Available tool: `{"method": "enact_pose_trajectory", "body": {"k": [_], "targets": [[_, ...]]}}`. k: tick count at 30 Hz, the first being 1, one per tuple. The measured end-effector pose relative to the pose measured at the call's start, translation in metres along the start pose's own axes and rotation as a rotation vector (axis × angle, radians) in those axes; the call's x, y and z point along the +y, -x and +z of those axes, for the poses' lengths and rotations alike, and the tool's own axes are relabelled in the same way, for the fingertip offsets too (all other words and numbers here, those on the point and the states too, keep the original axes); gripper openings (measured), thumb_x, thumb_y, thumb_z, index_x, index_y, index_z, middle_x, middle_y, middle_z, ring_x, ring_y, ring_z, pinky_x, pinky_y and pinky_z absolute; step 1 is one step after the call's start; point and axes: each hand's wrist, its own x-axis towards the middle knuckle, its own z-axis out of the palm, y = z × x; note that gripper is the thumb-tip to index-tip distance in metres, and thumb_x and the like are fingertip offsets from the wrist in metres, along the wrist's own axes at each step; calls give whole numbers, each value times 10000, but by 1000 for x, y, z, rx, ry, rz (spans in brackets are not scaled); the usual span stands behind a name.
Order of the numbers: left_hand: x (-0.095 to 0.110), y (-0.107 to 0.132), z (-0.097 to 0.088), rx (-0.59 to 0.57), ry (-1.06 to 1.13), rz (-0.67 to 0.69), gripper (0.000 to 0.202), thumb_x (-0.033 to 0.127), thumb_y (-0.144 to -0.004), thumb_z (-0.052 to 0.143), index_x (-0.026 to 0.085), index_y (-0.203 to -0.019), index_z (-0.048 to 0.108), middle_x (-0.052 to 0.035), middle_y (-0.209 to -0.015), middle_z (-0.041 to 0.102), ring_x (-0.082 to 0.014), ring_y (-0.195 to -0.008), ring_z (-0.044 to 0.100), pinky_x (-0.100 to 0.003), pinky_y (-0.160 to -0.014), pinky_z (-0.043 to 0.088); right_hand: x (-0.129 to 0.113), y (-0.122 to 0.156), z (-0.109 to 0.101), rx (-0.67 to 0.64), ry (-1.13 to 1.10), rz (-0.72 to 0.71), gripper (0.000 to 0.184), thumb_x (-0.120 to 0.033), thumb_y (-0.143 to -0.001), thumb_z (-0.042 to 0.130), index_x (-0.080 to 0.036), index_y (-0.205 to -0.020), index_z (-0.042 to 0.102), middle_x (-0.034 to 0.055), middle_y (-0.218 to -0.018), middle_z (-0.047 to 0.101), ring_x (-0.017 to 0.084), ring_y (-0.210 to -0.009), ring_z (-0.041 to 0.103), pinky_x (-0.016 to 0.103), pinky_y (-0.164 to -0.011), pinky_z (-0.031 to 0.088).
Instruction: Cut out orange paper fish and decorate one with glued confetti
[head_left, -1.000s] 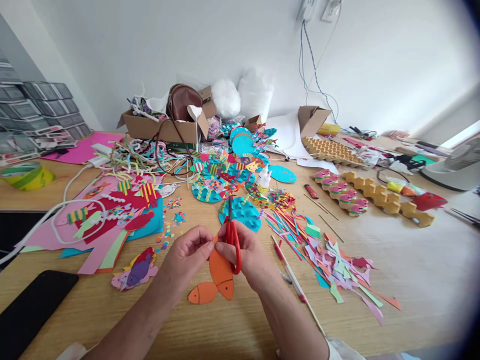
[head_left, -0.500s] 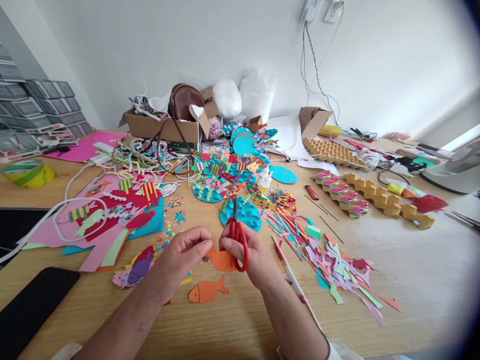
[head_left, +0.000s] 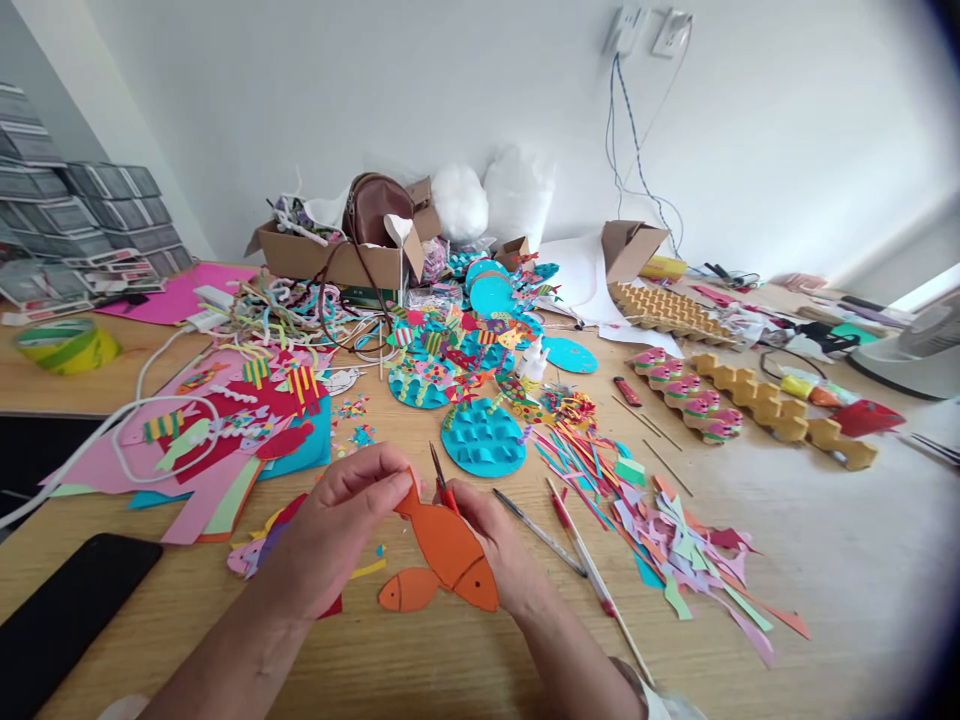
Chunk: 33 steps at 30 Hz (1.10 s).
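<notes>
My left hand (head_left: pixel 341 525) pinches the tail end of an orange paper fish (head_left: pixel 448 547) and holds it up over the wooden table (head_left: pixel 825 560). My right hand (head_left: pixel 491 535) is closed round red-handled scissors (head_left: pixel 441 478), whose blades point up and away beside the fish's tail. The paper fish hides most of the scissor handles. A second orange paper fish (head_left: pixel 405 592) lies flat on the table just below the held one.
Colourful paper scraps (head_left: pixel 675 530) lie to the right, with pens (head_left: pixel 577 540) beside my right hand. Blue decorated discs (head_left: pixel 484 438), cardboard boxes (head_left: pixel 337 260), egg-carton pieces (head_left: pixel 765 405), a black phone (head_left: pixel 67 610) and pink paper sheets (head_left: pixel 217 440) crowd the table.
The held fish has turned and now hangs head-down toward the right, in front of my right hand. The scissors have tilted and dropped behind it. The view shifted slightly down.
</notes>
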Motion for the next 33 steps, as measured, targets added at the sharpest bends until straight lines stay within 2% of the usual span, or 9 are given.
{"method": "enact_pose_trajectory", "body": {"k": [3,7,11,17,33], "targets": [[-3,-1,-1,50,-155,-7,162,270,-800,533,201,-663,586,38,-628,503,-109,-631,429,-209,-612,357,-12,7,2,21,26,-49,229,-341,-768,467,-196,-615,377,-54,-577,329,96,-549,289,225,-496,243],[-9,-3,-2,36,-266,-8,204,295,-826,491,197,-652,537,44,-620,446,-108,-623,388,-215,-602,329,-21,17,4,-12,15,-55,209,-321,-780,452,-188,-623,417,-45,-593,375,98,-557,323,219,-502,264],[-9,-5,-1,42,-271,-9,191,286,-807,492,191,-645,526,44,-614,435,-107,-608,378,-218,-583,322,-19,21,5,-49,-36,-31,253,-394,-794,466,-189,-647,442,-35,-622,388,107,-576,369,218,-518,304],[-6,-7,2,45,-281,-32,189,298,-772,500,185,-622,519,39,-590,439,-114,-589,389,-231,-572,329,-18,21,5,-40,-58,3,312,-453,-786,481,-193,-623,424,-36,-592,382,108,-557,357,216,-496,293],[-6,-6,3,20,-316,-79,200,319,-770,492,184,-623,516,43,-581,445,-115,-586,395,-228,-563,324,-17,24,7,-18,-161,45,303,-425,-752,515,-186,-592,420,-57,-532,378,79,-488,334,201,-454,264]]}}
